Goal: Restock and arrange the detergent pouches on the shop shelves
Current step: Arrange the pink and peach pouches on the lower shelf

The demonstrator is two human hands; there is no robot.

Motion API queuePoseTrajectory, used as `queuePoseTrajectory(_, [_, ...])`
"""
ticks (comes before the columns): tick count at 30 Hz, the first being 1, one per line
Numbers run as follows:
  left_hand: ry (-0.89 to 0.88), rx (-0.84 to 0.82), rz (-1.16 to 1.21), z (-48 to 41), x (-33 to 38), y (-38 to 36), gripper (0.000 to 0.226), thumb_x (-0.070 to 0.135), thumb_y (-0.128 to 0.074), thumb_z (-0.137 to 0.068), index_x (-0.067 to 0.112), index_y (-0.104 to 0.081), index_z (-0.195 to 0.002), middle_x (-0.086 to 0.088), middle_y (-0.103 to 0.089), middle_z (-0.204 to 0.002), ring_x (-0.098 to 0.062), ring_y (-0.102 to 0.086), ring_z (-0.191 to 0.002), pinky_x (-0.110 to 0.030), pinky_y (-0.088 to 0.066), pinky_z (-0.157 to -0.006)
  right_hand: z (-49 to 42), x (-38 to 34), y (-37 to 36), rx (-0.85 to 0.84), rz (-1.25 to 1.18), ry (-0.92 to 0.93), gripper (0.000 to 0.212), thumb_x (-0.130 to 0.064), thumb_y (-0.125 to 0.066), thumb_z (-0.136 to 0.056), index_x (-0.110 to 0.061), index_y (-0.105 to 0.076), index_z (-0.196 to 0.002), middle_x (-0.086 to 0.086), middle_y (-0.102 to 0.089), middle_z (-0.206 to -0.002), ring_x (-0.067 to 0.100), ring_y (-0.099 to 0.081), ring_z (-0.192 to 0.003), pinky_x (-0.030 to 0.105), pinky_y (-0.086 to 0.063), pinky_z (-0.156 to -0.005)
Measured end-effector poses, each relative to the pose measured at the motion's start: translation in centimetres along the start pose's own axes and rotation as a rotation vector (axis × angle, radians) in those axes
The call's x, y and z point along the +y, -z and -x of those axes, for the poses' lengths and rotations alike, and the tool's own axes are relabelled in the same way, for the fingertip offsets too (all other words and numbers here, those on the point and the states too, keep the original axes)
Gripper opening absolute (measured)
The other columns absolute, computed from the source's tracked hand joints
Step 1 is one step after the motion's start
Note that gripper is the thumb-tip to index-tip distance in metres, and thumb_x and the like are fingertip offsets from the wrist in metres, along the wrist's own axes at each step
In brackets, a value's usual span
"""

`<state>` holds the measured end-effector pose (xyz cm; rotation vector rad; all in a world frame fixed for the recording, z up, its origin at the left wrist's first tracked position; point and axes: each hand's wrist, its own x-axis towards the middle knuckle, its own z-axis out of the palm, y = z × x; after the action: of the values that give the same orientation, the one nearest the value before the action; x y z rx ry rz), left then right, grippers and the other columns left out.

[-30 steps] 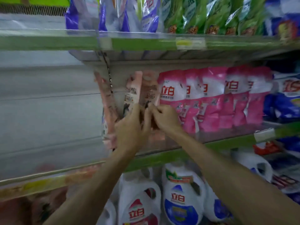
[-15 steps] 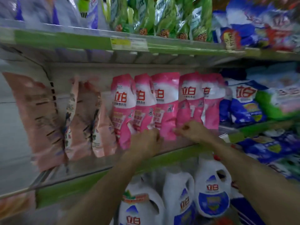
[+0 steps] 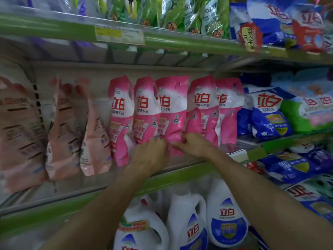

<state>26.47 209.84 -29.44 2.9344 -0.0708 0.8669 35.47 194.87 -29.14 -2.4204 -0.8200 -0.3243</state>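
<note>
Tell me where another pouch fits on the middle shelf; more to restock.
Bare shelf floor lies in front of the pale pink pouches, left of the left hand. Crowded: the bright pink pouches overlap up to the blue bags, with the right hand at their feet.

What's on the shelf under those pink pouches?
White jugs with blue labels stand below the pink pouches. Both arms cover part of them, and whatever sits behind them is hidden.
</note>
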Motion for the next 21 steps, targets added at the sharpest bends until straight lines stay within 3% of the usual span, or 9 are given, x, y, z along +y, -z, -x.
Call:
queuePoseTrajectory(3, [-0.074, -0.012, 0.089, -0.9, 2.6, 0.0, 0.016, 0.025, -0.048, -0.092, 0.023, -0.064, -0.092, -0.002, -0.072, -0.094, -0.025, -0.067, -0.082, -0.041, -0.055, -0.081, 1.3, 2.5, 3.3, 0.168, -0.009, -0.076, 0.061, -0.064, -0.039, -0.093, -0.016, -0.066, -0.067, 0.003, -0.069, -0.065, 0.018, -0.07, -0.062, 0.032, -0.055, -0.073])
queuePoseTrajectory(6, [-0.104, -0.101, 0.262, -2.5, 5.7, -1.2, 0.013, 0.025, -0.052, -0.092, 0.024, -0.065, -0.093, 0.0, -0.072, -0.098, -0.02, -0.067, -0.086, -0.044, -0.055, -0.087, 1.8, 6.5, 5.9, 0.243, 0.071, -0.127, 0.053, -0.052, -0.05, -0.096, -0.014, -0.059, -0.06, 0.003, -0.06, -0.056, 0.018, -0.06, -0.053, 0.033, -0.054, -0.066])
queuePoseTrajectory(9, [-0.123, -0.182, 0.297, -4.0, 8.1, -2.9, 0.02, 0.025, -0.054, -0.095, 0.015, -0.064, -0.111, -0.005, -0.07, -0.11, -0.022, -0.066, -0.095, -0.039, -0.056, -0.086, 1.8, 9.7, 6.2, 0.162, 0.089, -0.213, 0.043, -0.04, -0.059, -0.093, -0.016, -0.054, -0.058, 0.0, -0.052, -0.054, 0.017, -0.053, -0.053, 0.032, -0.045, -0.06])
queuePoseTrajectory(14, [-0.04, -0.226, 0.185, -6.4, 9.6, -4.7, 0.042, 0.038, -0.051, -0.093, 0.024, -0.049, -0.132, -0.005, -0.053, -0.128, -0.028, -0.057, -0.113, -0.042, -0.05, -0.094, 0.2, 11.0, 5.4, 0.027, 0.196, -0.226, 0.045, -0.036, -0.054, -0.098, -0.017, -0.053, -0.057, 0.0, -0.053, -0.057, 0.014, -0.052, -0.053, 0.028, -0.038, -0.052])
queuePoseTrajectory(17, [0.018, -0.26, 0.212, -7.2, 9.8, -4.7, 0.043, 0.033, -0.05, -0.094, 0.024, -0.045, -0.136, -0.006, -0.05, -0.129, -0.029, -0.056, -0.115, -0.041, -0.05, -0.094, -1.3, 11.0, 5.9, -0.047, 0.212, -0.258, 0.046, -0.034, -0.052, -0.099, -0.017, -0.05, -0.057, 0.0, -0.051, -0.056, 0.014, -0.051, -0.053, 0.027, -0.033, -0.049])
queuePoseTrajectory(21, [0.018, -0.308, 0.278, -7.2, 9.9, -2.9, 0.037, 0.025, -0.051, -0.092, 0.016, -0.052, -0.129, -0.01, -0.061, -0.12, -0.031, -0.061, -0.106, -0.044, -0.054, -0.09, -0.4, 10.4, 7.7, -0.166, 0.256, -0.218, 0.058, -0.054, -0.035, -0.1, -0.018, -0.049, -0.058, -0.001, -0.051, -0.06, 0.011, -0.049, -0.056, 0.025, -0.035, -0.052])
